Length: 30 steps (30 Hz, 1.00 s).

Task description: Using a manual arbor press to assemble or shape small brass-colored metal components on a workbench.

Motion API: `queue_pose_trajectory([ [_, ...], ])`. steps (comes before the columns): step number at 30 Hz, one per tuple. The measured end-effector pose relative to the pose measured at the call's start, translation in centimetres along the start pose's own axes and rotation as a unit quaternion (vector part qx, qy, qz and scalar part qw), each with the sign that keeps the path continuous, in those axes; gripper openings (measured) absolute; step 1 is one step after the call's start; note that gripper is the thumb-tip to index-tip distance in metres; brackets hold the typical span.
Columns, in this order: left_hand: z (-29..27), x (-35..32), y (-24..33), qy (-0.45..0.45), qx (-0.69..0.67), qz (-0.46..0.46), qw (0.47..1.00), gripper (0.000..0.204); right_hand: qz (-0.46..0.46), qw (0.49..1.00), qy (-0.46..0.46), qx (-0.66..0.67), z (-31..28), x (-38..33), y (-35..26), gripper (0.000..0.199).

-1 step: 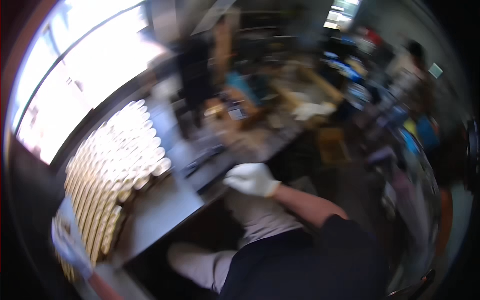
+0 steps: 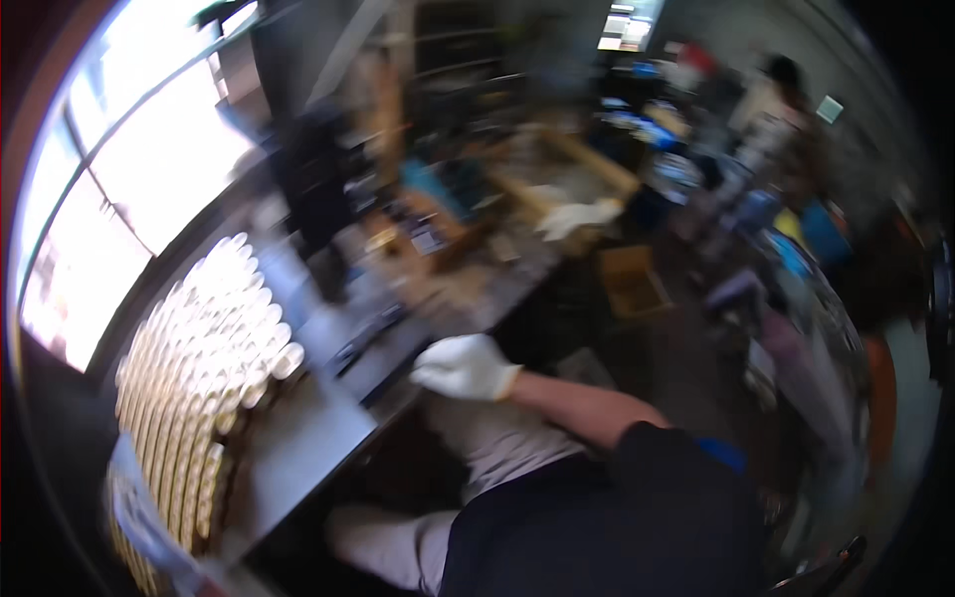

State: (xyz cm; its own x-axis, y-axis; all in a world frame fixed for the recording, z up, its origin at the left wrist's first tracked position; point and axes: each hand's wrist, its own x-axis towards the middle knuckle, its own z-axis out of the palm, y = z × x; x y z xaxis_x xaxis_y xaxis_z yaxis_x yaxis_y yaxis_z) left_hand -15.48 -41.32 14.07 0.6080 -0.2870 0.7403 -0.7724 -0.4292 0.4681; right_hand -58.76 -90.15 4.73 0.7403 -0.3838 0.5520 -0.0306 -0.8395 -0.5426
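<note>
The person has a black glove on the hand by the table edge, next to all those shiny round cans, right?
Not quite. In the head view the glove is white, not black. The hand does sit at the table edge, with the shiny round cans packed nearby.

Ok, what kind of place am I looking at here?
Probably a workshop or small factory floor, though the view is blurred. A long workbench carries a dense block of round pale can-like containers, cluttered benches stretch behind, and a white-gloved hand rests at the bench edge.
</note>
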Motion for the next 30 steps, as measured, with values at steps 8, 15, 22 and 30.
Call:
queue_pose_trajectory([
  [8, 15.2, -8.8, 18.1, -0.191, -0.079, 0.123, 0.971, 0.035, 0.062, 0.998, 0.013, 0.028, 0.9, -1.9, 0.6, 0.023],
  [15, 22.8, -7.7, 19.2, -0.267, 0.031, 0.177, 0.947, 0.059, 0.047, 0.998, 0.023, 0.031, 1.7, -1.9, 1.4, 0.021],
  [22, 23.5, -6.2, 19.9, -0.334, 0.008, 0.14, 0.932, 0.055, -0.039, 0.997, 0.062, -0.002, 3.6, -2.1, 2.6, 0.025],
  [30, 26.6, -3.5, 19.5, -0.306, 0.12, 0.233, 0.915, 0.047, 0.048, 0.999, 0.002, 0.01, 1.6, -1.7, 2.5, 0.028],
])
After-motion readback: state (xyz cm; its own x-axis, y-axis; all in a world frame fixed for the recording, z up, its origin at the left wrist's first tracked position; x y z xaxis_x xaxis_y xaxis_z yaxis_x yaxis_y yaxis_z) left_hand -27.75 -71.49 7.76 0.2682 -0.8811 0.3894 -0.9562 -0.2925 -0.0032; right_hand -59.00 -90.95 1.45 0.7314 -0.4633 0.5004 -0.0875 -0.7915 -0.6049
